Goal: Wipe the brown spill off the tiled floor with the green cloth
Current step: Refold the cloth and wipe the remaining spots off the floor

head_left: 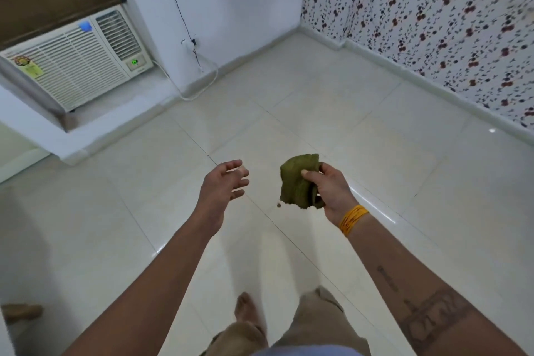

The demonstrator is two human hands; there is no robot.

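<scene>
My right hand [329,191] grips a crumpled green cloth [297,182] well above the pale tiled floor [332,113]. My left hand [225,185] hovers to the left of the cloth with its fingers spread and nothing in it. A small brown spot [278,205] shows on the floor just under the cloth's lower left edge. Whether more of the spill lies behind the cloth I cannot tell.
A white window air conditioner [72,63] sits on a ledge at the left, with a cable [199,78] looping down to the floor. A flowered wall [433,14] runs along the right. My bare foot [245,309] and beige trousers [315,318] are below.
</scene>
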